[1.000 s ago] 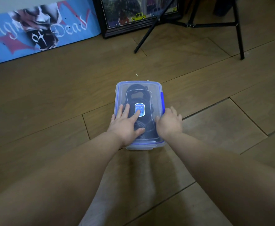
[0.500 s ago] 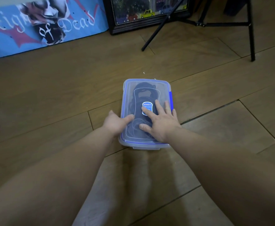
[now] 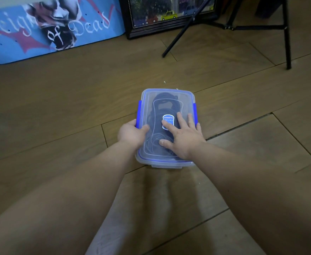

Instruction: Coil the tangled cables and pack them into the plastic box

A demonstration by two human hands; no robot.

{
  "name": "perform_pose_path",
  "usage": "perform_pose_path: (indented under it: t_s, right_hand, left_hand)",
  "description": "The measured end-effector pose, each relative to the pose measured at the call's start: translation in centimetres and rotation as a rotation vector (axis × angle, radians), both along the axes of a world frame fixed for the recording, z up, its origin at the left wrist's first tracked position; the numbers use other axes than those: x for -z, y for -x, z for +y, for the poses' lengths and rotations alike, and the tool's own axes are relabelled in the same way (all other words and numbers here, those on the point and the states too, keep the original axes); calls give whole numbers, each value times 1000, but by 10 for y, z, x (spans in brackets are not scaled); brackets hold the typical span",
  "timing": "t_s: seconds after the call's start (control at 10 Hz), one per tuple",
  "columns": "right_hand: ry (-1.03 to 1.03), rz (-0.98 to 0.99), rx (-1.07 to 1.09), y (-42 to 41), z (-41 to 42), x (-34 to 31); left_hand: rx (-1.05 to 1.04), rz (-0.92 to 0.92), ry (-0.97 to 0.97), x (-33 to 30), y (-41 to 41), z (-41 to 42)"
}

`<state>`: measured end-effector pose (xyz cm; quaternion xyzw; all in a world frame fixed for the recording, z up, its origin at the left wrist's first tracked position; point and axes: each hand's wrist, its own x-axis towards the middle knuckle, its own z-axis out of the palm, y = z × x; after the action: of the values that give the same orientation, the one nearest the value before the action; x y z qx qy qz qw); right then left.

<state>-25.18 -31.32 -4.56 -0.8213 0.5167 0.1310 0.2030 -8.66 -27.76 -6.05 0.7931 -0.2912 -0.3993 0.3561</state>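
The right hand (image 3: 183, 138) is laid flat, fingers (image 3: 180, 118) spread on the lid (image 3: 166, 94); the left hand (image 3: 131, 133) is curled round the blue clip (image 3: 139, 111). Beneath the fingers, dark cables (image 3: 166, 105) are seen coiled inside the clear box (image 3: 164, 163) on the floor (image 3: 77, 107). Beyond the fingers a skateboard (image 3: 49, 30), a frame (image 3: 169, 17) and a tripod (image 3: 287, 43) are seen.

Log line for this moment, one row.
stage: closing box | cables: inside | lid: on | left hand: gripping side clip | right hand: flat on lid
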Motion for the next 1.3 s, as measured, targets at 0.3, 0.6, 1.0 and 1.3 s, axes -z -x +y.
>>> perform_pose_path:
  t_s: [0.3,0.6,1.0,1.3]
  right_hand:
    - [-1,-6,-2,0,0,0]
    - [45,-53,-15,6,2,3]
    - [74,33,-59,34,20,2]
    - [70,6,-3,40,4,4]
  left_hand:
    - [85,-219,-51,-7,3,0]
    - [351,-563,-181,-11,-3,1]
    - [916,-778,-275,-16,18,34]
    - [935,-773,-273,-16,25,9]
